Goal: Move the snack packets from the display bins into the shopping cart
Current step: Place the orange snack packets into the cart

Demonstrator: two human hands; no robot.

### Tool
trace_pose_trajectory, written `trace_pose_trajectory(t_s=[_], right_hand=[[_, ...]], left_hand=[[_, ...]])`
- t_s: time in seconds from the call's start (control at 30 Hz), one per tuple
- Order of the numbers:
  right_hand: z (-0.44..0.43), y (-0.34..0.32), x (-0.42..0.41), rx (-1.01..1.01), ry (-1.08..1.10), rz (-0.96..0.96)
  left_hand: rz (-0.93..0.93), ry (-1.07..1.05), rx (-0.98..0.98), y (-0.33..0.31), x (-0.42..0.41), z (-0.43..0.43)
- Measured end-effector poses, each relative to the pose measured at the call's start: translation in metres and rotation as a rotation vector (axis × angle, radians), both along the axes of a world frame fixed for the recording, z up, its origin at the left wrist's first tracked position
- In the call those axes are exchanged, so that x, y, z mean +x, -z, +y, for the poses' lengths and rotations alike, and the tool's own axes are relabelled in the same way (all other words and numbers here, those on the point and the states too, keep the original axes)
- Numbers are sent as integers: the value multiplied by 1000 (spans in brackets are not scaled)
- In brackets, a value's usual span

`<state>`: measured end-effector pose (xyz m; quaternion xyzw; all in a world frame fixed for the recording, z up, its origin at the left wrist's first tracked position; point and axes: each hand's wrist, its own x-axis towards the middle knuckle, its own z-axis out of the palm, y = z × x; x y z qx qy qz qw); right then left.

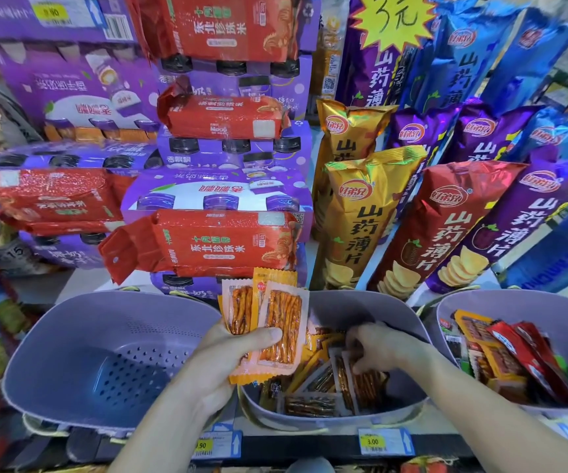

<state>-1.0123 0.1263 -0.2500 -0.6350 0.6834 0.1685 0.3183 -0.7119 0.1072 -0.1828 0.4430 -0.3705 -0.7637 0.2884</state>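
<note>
My left hand [228, 349] grips a fan of orange snack packets [281, 322] with clear windows, held upright above the left rim of the middle grey bin [409, 322]. My right hand [375, 346] reaches down into that bin, fingers curled round one of the loose packets [364, 384] lying there. More of the same packets [310, 404] lie at the bin's bottom. The shopping cart is out of view.
An empty perforated grey bin [71, 343] sits at left. A right bin [446, 319] holds red and orange packets [515, 356]. Tall chip bags [361, 227] and stacked red rice packs on purple boxes [214, 240] stand behind. Price tags [383, 442] line the shelf edge.
</note>
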Motion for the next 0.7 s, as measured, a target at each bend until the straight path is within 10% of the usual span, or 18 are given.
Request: trace_pose_trajectory(t_s=[0.7], right_hand=[[12,-6,18,82,133,-243]], left_hand=[[-19,-24,12,-2,-5,-2]])
